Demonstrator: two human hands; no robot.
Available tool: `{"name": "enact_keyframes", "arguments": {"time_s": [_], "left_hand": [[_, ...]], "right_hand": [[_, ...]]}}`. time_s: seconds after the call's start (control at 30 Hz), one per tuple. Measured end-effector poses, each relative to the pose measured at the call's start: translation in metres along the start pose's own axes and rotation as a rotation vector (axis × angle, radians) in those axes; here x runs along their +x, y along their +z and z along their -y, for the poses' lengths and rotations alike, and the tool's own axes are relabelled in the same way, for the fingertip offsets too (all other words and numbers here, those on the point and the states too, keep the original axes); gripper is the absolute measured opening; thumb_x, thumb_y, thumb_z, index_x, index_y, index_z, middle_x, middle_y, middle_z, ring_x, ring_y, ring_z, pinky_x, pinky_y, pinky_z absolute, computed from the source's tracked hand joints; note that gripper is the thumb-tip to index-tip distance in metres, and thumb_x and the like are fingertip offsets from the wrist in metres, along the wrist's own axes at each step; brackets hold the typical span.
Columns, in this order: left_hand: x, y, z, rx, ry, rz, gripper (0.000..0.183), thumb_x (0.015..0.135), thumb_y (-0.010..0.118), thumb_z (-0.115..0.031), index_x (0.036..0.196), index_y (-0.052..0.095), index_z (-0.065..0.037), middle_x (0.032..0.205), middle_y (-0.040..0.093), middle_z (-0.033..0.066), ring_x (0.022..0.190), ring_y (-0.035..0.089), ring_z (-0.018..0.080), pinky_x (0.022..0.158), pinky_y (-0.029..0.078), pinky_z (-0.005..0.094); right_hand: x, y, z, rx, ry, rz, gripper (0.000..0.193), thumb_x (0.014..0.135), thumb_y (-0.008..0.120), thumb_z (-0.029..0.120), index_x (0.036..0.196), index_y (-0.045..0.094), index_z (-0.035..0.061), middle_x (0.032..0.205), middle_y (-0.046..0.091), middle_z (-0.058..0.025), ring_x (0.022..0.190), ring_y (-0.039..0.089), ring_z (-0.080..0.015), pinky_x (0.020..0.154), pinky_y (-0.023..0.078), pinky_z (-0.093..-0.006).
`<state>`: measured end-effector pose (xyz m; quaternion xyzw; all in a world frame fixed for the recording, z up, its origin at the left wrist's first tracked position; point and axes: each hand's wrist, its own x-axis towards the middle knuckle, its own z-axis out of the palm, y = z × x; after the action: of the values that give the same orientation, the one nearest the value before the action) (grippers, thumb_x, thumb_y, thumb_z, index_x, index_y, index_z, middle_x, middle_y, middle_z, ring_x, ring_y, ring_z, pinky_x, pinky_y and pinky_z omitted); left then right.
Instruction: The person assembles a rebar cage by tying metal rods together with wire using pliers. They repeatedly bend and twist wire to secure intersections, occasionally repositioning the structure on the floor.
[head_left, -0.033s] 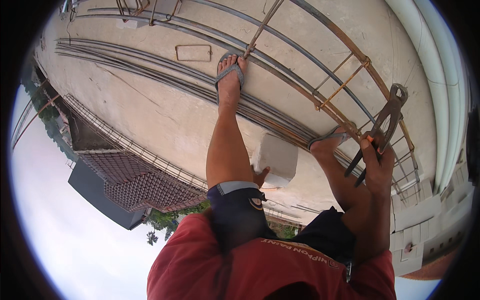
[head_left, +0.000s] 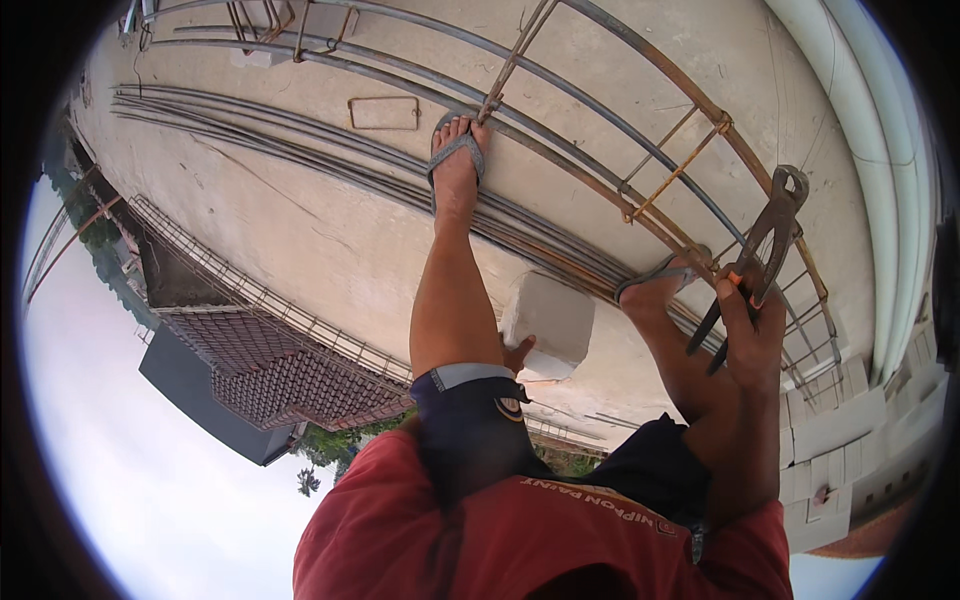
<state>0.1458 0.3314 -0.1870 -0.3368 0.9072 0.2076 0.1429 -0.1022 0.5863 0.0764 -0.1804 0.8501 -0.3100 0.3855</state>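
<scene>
My right hand [head_left: 752, 325] is closed round the handles of a pair of dark metal pincers [head_left: 775, 222], near the right end of a rusty rebar cage [head_left: 665, 185]. The jaws point up and away from me, touching no wire that I can make out. Partly hidden behind my left leg, my left hand [head_left: 516, 354] has its thumb against the near left edge of a pale grey concrete block [head_left: 550, 318]; its other fingers are mostly hidden. The block sits between my legs. My left foot [head_left: 456, 165] rests beside a cage bar, close to an upright stirrup.
Loose long rebars [head_left: 330, 145] run under my feet along the concrete slab [head_left: 300, 215]. A bent rectangular stirrup [head_left: 384, 113] lies at the far left. Thick white pipes [head_left: 875, 150] curve along the right, near stacked pale blocks [head_left: 835, 430]. Beyond the slab's edge lies a tiled roof [head_left: 290, 365].
</scene>
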Motion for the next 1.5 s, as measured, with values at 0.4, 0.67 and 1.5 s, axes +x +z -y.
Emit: {"name": "enact_keyframes", "arguments": {"time_s": [0.4,0.67,1.5], "left_hand": [[-0.057,-0.147,0.031,-0.394,-0.747,0.363,0.03,0.092,0.052,-0.025,0.104,0.059,0.002,0.086,0.049,0.0088,0.081,0.044,0.0194,0.075,0.037,0.0332],[0.002,-0.251,-0.242,-0.679,0.21,0.798,0.106,0.077,0.059,-0.076,0.141,0.04,0.007,0.113,0.061,0.0248,0.105,0.061,0.0295,0.086,0.051,0.0396],[0.009,-0.223,-0.327,-1.049,0.147,0.607,0.071,0.096,0.048,-0.055,0.136,0.04,0.004,0.124,0.053,0.0245,0.119,0.052,0.0375,0.095,0.047,0.0491]], "right_hand": [[-0.006,-0.047,-0.011,0.298,0.316,0.131,0.016,0.089,0.06,0.014,0.092,0.054,-0.0001,0.072,0.057,-0.0135,0.07,0.061,-0.0242,0.064,0.045,-0.0389],[-0.03,-0.02,-0.016,-0.036,0.008,-0.116,0.027,0.088,0.058,0.024,0.099,0.06,-0.0003,0.088,0.06,-0.02,0.079,0.062,-0.0382,0.072,0.047,-0.0479],[-0.075,-0.044,0.004,0.05,-0.194,-0.323,0.026,0.099,0.046,0.023,0.108,0.062,0.0039,0.081,0.065,-0.0236,0.08,0.063,-0.0437,0.071,0.047,-0.0519]]}}
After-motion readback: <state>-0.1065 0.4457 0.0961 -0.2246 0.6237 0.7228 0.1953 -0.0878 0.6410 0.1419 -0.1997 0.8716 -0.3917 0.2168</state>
